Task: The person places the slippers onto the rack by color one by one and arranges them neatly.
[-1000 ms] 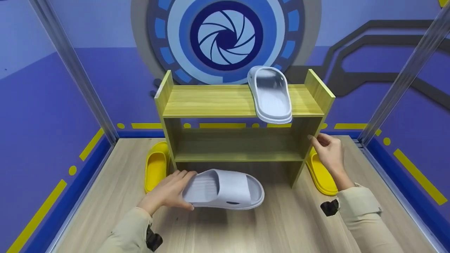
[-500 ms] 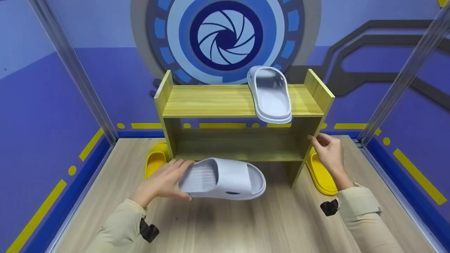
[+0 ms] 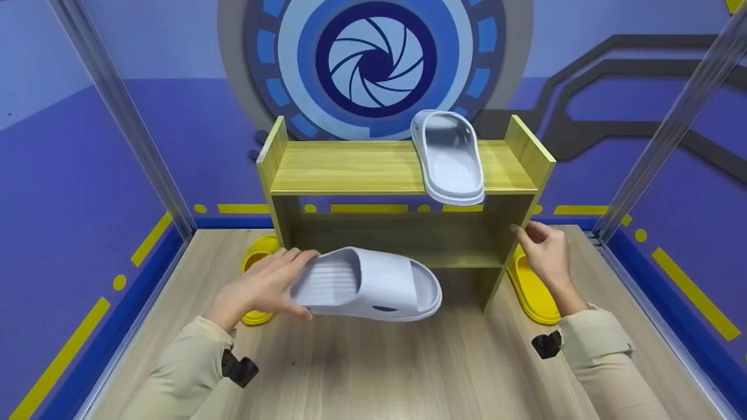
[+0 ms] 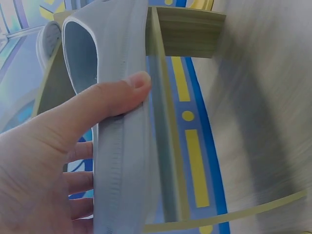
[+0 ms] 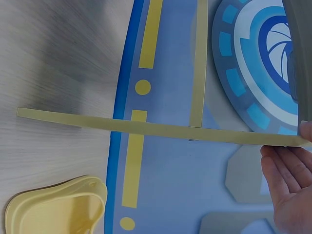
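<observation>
A light grey slide slipper [image 3: 388,283] is held sideways in the air before the shoe rack [image 3: 344,166], its toe pointing right. My left hand [image 3: 262,289] grips it by the heel end. In the left wrist view the thumb lies on one face of the slipper [image 4: 122,161] and the fingers go behind it. My right hand [image 3: 547,251] pinches the front edge of the rack's right side panel; the right wrist view shows fingertips on both sides of that panel [image 5: 156,129]. Another grey slipper [image 3: 454,160] rests on the top shelf, right of centre, its end overhanging the front edge.
A yellow slipper [image 3: 257,318] lies left of the rack, partly behind my left hand. On the right, another yellow slipper [image 3: 534,294] lies on the wooden tabletop [image 3: 373,373] beneath my right forearm. Blue printed walls stand behind and at both sides.
My left hand has lifted the grey slipper upward, toward the rack's middle shelf, and slightly left. My right hand stays at the side panel.
</observation>
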`<state>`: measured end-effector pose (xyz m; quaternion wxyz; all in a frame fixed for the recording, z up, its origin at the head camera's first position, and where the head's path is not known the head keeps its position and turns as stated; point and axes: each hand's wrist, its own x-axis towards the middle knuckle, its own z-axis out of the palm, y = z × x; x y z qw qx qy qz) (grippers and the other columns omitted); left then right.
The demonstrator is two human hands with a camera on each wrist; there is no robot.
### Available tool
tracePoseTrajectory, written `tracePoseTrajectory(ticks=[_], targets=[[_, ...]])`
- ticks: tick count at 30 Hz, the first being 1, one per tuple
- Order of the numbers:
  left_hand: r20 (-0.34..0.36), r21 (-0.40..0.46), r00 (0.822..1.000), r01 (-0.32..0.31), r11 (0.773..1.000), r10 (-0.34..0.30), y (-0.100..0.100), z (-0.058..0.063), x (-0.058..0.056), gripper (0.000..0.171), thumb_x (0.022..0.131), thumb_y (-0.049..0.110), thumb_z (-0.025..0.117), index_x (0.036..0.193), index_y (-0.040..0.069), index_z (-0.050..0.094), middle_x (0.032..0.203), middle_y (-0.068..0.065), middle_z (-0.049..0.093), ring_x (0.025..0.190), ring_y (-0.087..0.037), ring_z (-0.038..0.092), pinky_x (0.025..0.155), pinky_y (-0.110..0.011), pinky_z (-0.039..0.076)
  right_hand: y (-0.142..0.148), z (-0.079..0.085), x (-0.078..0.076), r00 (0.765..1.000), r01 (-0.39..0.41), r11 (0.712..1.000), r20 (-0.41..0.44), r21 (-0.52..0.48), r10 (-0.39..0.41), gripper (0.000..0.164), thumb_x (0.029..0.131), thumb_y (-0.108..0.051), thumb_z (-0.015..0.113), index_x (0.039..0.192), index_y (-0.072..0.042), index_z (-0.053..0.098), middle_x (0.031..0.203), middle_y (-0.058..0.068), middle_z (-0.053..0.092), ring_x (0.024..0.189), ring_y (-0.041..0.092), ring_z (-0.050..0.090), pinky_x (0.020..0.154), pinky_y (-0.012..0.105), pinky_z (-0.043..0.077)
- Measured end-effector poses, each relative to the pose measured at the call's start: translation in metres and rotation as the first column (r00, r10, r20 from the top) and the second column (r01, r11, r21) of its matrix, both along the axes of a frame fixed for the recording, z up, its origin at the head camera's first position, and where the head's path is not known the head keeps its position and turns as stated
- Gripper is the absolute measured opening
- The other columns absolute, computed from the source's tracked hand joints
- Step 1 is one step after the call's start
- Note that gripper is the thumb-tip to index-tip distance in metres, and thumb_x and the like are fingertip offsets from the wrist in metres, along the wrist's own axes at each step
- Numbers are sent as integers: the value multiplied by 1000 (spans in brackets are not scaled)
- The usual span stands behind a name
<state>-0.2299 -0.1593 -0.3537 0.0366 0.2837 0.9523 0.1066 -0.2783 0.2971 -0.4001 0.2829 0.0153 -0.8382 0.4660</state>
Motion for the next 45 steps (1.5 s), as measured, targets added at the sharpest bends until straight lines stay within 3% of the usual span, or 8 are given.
tracePoseTrajectory(ticks=[7,16,22,31,38,45], targets=[[-44,9,997,56,998,-56,-3,18,0,93,62,43,78,136,6,36,121,-12,48,102,-28,45,88,-44,38,0,0,-1,999,2,1000,-33,1,-2,31,84,-23,66,100,4,68,89,18,67,70,-2,57,64,9,43],[-34,33,998,46,998,-45,-10,39,0,95,63,45,78,138,7,34,124,-14,46,108,-31,43,94,-49,33,0,-1,-2,999,-3,1000,-37,10,3,30,84,-22,66,99,4,68,88,18,67,67,-7,54,62,8,42],[-30,61,999,14,998,-12,-14,57,0,95,64,45,77,138,9,33,126,-13,46,109,-31,42,93,-50,33,0,-1,-2,999,-7,1000,-43,11,7,31,84,-23,66,99,4,68,88,19,67,67,-6,55,62,7,42],[-37,56,998,-51,997,53,-20,79,3,95,64,51,74,140,13,30,126,-12,46,104,-28,44,84,-49,38,0,-1,-1,999,19,1000,-25,12,-19,30,84,-22,66,99,4,68,88,19,67,72,9,61,63,9,43],[-108,33,992,-57,998,60,-20,92,7,93,66,53,72,138,10,33,119,-11,50,97,-27,45,77,-45,40,-1,0,0,1000,8,1000,-22,4,-8,30,85,-22,65,100,3,68,90,18,67,71,1,58,64,9,43],[-127,42,988,-85,995,90,-20,103,7,94,65,56,71,138,9,34,112,-11,52,93,-28,45,72,-43,39,-1,0,0,1000,10,1000,8,12,-10,32,86,-25,63,103,2,67,92,17,67,73,5,59,66,9,43]])
